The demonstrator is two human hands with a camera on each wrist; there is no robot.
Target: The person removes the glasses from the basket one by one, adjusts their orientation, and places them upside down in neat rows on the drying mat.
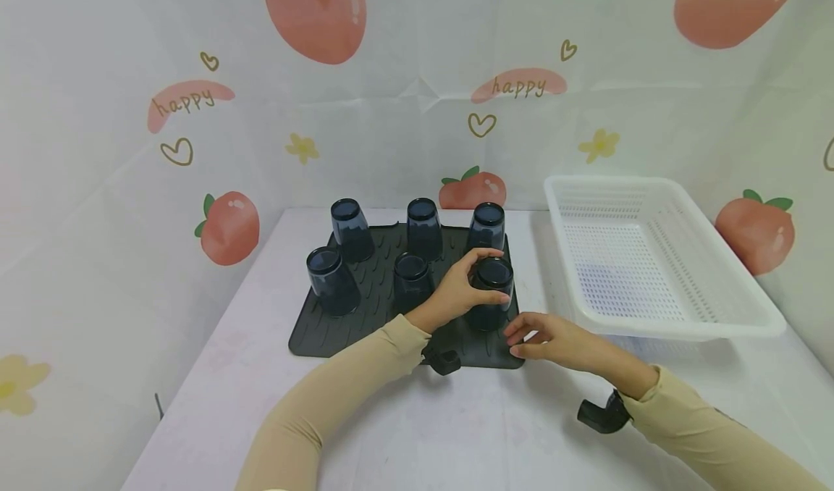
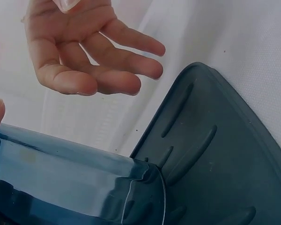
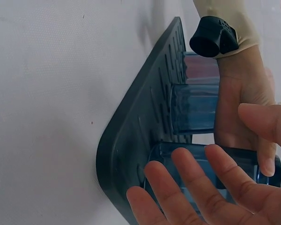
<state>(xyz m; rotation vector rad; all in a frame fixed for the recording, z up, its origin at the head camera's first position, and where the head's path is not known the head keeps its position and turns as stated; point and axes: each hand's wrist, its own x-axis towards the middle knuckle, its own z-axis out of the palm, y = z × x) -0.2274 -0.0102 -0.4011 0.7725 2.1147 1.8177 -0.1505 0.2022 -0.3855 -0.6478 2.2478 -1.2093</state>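
Several dark blue glasses stand upside down in two rows on a black ridged drying mat point(image 1: 365, 332). My left hand point(image 1: 459, 288) grips the front-right glass point(image 1: 491, 277) near its upturned base, fingers behind and thumb in front. That glass point(image 2: 79, 178) appears to stand on the mat in the left wrist view. Close to the mat's front-right corner is my right hand point(image 1: 550, 342), fingers loosely bent and holding nothing. In the right wrist view, the right hand's fingers point(image 3: 196, 178) spread in front of the gripped glass. The left forearm partly hides the front-middle glass point(image 1: 412, 277).
A white perforated plastic basket point(image 1: 567, 259) stands to the right of the mat on the white tabletop point(image 1: 469, 433). Behind rises a white cloth backdrop point(image 1: 391, 136) printed with fruit and flowers. Each wrist carries a black camera mount point(image 1: 606, 413).
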